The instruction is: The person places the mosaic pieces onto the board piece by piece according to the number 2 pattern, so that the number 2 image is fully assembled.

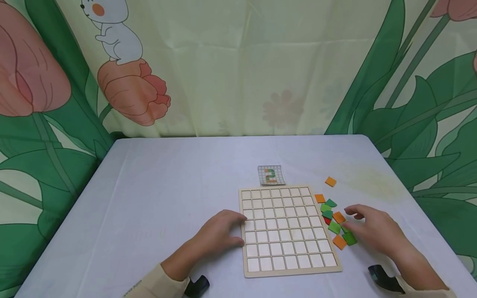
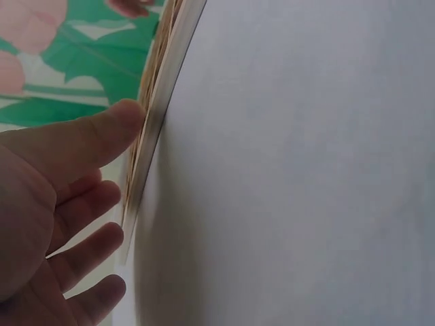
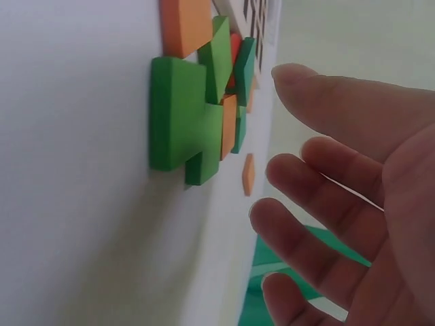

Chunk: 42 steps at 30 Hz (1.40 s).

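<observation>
A square wooden grid board (image 1: 281, 224) with rows of white cells lies on the table, and no tiles sit in its cells. My left hand (image 1: 220, 231) is at the board's left edge, thumb and fingertips right at the frame; in the left wrist view the thumb (image 2: 122, 121) overlaps the rim. To the right of the board, my right hand (image 1: 376, 227) hovers beside a loose group of coloured tiles, fingers slightly bent and nothing between them. The group has orange tiles (image 1: 339, 242), green tiles (image 1: 349, 238) and a partly covered red tile (image 1: 327, 220).
Behind the board lies a small pattern card (image 1: 271, 175) showing a gridded figure like a 2. One orange tile (image 1: 330, 181) lies apart from the group at the back right. The table (image 1: 167, 174) wears a white cloth, with a printed curtain (image 1: 231, 74) behind it.
</observation>
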Available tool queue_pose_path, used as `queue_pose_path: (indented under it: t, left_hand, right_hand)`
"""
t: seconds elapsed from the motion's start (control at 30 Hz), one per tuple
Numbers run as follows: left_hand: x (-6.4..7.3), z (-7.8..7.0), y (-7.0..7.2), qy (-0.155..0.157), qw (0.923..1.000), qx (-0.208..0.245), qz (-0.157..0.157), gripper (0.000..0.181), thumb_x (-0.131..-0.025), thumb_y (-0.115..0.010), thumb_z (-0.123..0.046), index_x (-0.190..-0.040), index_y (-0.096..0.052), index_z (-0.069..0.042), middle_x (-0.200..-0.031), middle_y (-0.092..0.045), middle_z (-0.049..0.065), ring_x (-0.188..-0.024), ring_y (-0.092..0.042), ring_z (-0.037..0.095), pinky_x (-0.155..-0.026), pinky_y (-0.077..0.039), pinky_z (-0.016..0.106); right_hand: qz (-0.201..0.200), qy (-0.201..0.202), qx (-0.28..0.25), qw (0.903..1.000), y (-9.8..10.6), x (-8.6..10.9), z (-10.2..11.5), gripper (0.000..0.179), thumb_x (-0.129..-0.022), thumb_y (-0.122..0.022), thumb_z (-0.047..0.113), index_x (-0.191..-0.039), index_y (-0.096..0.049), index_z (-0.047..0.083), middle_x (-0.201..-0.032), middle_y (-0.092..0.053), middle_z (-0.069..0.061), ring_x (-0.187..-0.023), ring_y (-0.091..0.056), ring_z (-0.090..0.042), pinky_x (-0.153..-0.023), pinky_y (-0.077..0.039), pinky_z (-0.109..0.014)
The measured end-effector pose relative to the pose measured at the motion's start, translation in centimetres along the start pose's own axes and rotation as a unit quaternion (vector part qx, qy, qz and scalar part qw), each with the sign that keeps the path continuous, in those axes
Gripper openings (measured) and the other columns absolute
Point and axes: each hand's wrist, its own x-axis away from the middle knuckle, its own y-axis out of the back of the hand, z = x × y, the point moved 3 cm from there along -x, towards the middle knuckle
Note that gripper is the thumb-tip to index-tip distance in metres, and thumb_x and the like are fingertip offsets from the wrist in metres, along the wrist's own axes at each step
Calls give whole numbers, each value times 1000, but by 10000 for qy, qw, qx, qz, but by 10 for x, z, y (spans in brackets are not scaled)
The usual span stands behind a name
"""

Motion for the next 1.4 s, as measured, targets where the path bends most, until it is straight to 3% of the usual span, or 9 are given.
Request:
queue_pose_path:
  t: [0.27, 0.9, 1.17, 1.4]
  left_hand:
    - [1, -4, -3, -86, 9999, -21, 115, 49, -79, -86, -18, -123, -67, -6, -121, -65, 3, -120, -56, 22, -102, -44, 37]
    - [-1, -5, -5, 128, 9995, -27, 279, 51, -79, -86, -24, -124, -67, -9, -123, -65, 0, -123, -55, 21, -103, -43, 36]
    - [-1, -5, -4, 135, 9995, -32, 295, 50, -80, -86, -24, -124, -67, -9, -124, -65, 0, -123, -56, 21, -103, -44, 36]
    - [-2, -4, -4, 175, 9993, -90, 318, 50, -79, -87, -25, -123, -67, -10, -124, -65, 0, -123, -56, 20, -103, -44, 36]
  right_hand:
    - [277, -148, 52, 9995, -6, -3, -9, 57, -83, -80, 38, -120, -65, -2, -109, -66, -22, -101, -57, -41, -78, -52, -58]
    - [500, -236, 113, 9984, -10, -4, -14, 53, -83, -80, 39, -115, -66, -1, -95, -66, -10, -87, -58, -28, -73, -52, -49]
    - [499, -233, 96, 9984, -13, -7, -12, 46, -85, -79, 28, -115, -65, -4, -94, -65, -9, -84, -56, -26, -71, -53, -45]
    - [402, -139, 65, 9991, -13, -7, -11, 43, -87, -77, 21, -118, -64, -6, -103, -66, -18, -90, -57, -32, -77, -54, -51]
